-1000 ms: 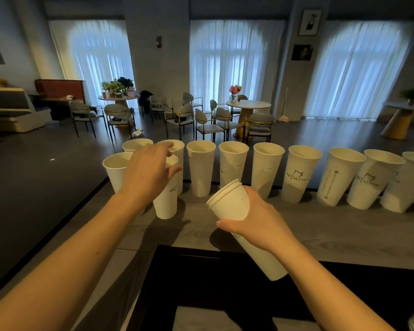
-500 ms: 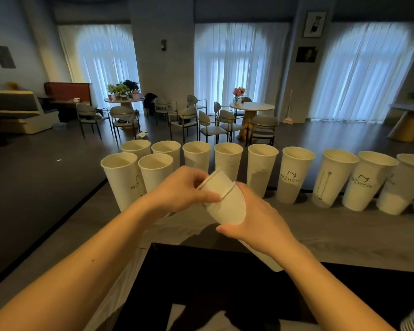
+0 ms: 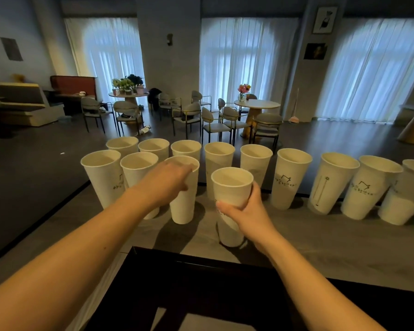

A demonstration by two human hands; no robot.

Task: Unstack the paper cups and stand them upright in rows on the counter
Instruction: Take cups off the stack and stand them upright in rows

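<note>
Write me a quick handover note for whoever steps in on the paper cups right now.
Left hand: gripping the rim of a single cup, third in the front row, base at or just above the counter.
Right hand: wrapped around the remaining stack, held upright near the counter edge.
Done: a back row of cups stands along the far edge; two front-row cups stand at the left.
Left: release the third cup, then go on peeling cups off the stack and extend the front row rightward.

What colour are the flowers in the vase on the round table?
Pink, with some orange, on the flowers; only the head view shows them.
</note>
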